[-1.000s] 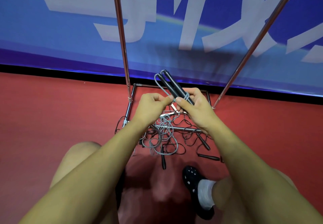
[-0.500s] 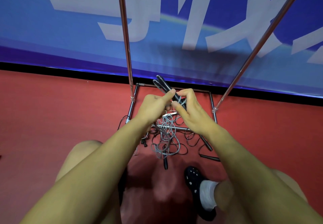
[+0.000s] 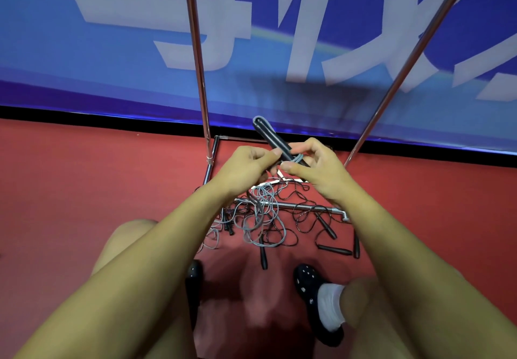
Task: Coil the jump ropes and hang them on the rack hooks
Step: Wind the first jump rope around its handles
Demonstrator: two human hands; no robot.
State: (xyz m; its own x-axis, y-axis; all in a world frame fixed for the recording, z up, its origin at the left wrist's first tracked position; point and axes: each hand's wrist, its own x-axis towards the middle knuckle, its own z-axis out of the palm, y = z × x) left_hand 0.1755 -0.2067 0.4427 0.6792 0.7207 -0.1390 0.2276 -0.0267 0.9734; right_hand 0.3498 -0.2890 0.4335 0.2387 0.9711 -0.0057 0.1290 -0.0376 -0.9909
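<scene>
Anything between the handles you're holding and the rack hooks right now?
Cannot tell: no hooks are in view. Both hands, left hand and right hand, hold the black handles between the rack poles; the grey cord trails into the floor tangle.

I've only got one view here, a wide-angle cam on the head, looking forward and steeply down. Both forearms run up from the bottom edge, so it sits close, with the red floor (image 3: 84,190) filling the lower half and the blue banner (image 3: 112,50) across the top.
</scene>
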